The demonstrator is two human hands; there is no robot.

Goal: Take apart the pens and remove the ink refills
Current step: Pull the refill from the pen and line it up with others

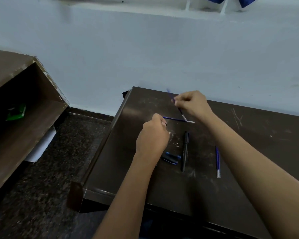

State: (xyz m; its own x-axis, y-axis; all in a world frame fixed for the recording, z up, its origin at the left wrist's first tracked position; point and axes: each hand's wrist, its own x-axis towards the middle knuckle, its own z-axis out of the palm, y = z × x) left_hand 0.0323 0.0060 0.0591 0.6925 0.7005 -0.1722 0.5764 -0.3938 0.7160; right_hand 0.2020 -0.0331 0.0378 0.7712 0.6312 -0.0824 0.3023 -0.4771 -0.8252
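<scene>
My right hand (192, 104) is closed around a thin blue ink refill (181, 112) that slants from upper left down to a clear tip near the desk. My left hand (153, 137) pinches the left end of another blue refill (176, 119), which lies roughly level and reaches right to a clear tip; the two tips cross. A black pen (185, 150) lies on the dark desk (248, 152) below the hands. Beside it sit blue and black pen caps or barrel pieces (172, 158). A third blue refill (217, 161) lies further right.
The desk's left edge drops to a speckled dark floor (50, 169). A brown open cabinet (21, 104) with a green packet (16, 112) inside stands at left. A pale wall (145, 57) rises right behind the desk.
</scene>
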